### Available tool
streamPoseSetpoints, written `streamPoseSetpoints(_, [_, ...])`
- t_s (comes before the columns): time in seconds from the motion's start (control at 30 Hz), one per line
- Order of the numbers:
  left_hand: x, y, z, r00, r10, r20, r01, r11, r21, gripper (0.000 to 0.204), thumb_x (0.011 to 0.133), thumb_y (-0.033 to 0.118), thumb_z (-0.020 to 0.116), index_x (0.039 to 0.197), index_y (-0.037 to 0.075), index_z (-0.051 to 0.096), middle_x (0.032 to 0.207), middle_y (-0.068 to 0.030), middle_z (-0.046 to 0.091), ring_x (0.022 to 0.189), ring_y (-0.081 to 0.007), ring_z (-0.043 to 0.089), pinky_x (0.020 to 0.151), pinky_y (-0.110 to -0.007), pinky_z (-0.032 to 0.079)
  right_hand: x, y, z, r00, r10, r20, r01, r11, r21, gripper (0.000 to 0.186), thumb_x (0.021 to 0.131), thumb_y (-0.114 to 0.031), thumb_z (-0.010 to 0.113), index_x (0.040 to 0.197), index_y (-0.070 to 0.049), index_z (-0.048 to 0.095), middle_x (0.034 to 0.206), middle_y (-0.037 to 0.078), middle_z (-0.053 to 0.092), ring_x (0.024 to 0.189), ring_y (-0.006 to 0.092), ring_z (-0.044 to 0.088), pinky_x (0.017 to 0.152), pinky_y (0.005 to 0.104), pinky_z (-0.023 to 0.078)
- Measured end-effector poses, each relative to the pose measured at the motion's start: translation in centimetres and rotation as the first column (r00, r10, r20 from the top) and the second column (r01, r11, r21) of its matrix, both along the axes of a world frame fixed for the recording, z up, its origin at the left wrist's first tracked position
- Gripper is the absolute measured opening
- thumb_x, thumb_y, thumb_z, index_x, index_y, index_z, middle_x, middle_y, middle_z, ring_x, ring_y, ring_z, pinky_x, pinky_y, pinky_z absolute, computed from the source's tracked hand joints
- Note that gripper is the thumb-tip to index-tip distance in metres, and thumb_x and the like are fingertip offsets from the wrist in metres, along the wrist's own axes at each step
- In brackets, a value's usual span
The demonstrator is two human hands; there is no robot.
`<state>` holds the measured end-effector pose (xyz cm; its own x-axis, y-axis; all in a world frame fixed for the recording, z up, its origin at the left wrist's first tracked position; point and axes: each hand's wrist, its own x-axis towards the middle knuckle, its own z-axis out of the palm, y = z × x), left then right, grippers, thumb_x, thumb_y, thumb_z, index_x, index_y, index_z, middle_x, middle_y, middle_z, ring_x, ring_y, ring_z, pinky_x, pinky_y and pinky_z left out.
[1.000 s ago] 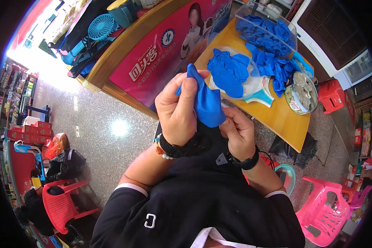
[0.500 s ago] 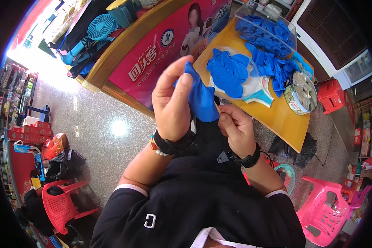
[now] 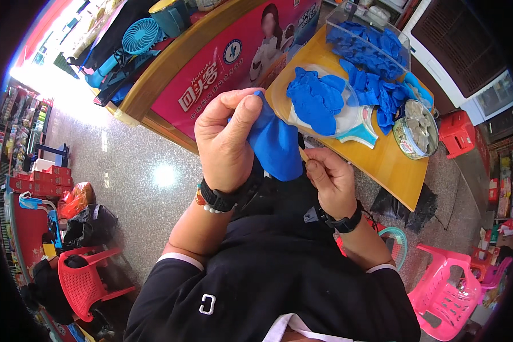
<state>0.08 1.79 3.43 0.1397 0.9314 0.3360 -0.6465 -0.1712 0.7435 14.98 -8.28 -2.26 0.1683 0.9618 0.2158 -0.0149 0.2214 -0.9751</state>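
A floppy blue fabric-like piece (image 3: 276,147), probably light and best gripped by its edges, hangs between 2 hands, the left hand (image 3: 227,139) pinching its top between fingertips, the right hand (image 3: 333,181) clamping a thin tan strip (image 3: 303,154) beside it.

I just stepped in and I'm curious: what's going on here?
Someone in a black short-sleeved shirt holds up a soft blue cloth-like piece, its top pinched in the left hand. The right hand grips a thin pale strip at the piece's right edge; what the strip is can't be made out. Beyond the hands, a yellow wooden table bears heaps of crumpled blue pieces and a round clear plastic tub.
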Motion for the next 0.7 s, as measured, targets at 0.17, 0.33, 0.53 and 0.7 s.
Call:
streamPoseSetpoints(0.17, [0.0, -0.1, -0.4, 0.997, 0.019, -0.069, -0.017, 0.999, 0.028, 0.008, 0.087, 0.007, 0.066, 0.091, 0.001, 0.065, 0.087, -0.0016, 0.066, 0.076, -0.0054, 0.056, 0.071, -0.019, 0.044, -0.4, -0.2, 0.2, 0.994, -0.071, 0.081, 0.071, 0.997, 0.007, 0.015, 0.092, -0.005, 0.057, 0.104, 0.002, 0.062, 0.088, 0.001, 0.063, 0.072, 0.0045, 0.052, 0.064, 0.0179, 0.042])
streamPoseSetpoints(0.33, [0.6, -0.3, -0.4, 0.996, 0.07, -0.059, -0.066, 0.996, 0.065, 0.006, 0.088, 0.007, 0.065, 0.088, 0.001, 0.062, 0.084, -0.0002, 0.064, 0.073, -0.0037, 0.054, 0.068, -0.018, 0.042, -0.3, 0.0, -0.3, 0.895, 0.194, -0.402, -0.242, 0.968, -0.07, 0.017, 0.096, -0.011, 0.051, 0.108, -0.001, 0.058, 0.069, -0.003, 0.051, 0.054, 0.0029, 0.039, 0.048, 0.0182, 0.031])
streamPoseSetpoints(0.53, [0.3, -0.2, -0.4, 0.996, 0.046, -0.072, -0.045, 0.999, 0.014, 0.006, 0.087, 0.006, 0.065, 0.091, 0.001, 0.064, 0.084, -0.0009, 0.065, 0.074, -0.0037, 0.056, 0.068, -0.017, 0.043, -0.3, 0.1, -1.2, 0.686, 0.301, -0.663, -0.449, 0.891, -0.06, 0.018, 0.097, -0.012, 0.051, 0.109, -0.001, 0.058, 0.068, -0.004, 0.05, 0.053, 0.002, 0.037, 0.048, 0.0179, 0.029])
streamPoseSetpoints(0.7, [-1.2, 0.1, 0.6, 0.995, -0.04, -0.086, 0.034, 0.997, -0.071, 0.008, 0.084, 0.001, 0.066, 0.092, 0.0, 0.066, 0.083, -0.0012, 0.065, 0.073, -0.0043, 0.057, 0.067, -0.018, 0.044, 1.0, -0.1, 0.0, 0.992, 0.099, -0.077, -0.106, 0.99, -0.095, 0.016, 0.093, -0.006, 0.056, 0.105, 0.002, 0.063, 0.08, 0.0, 0.061, 0.067, 0.0034, 0.049, 0.06, 0.0173, 0.039])
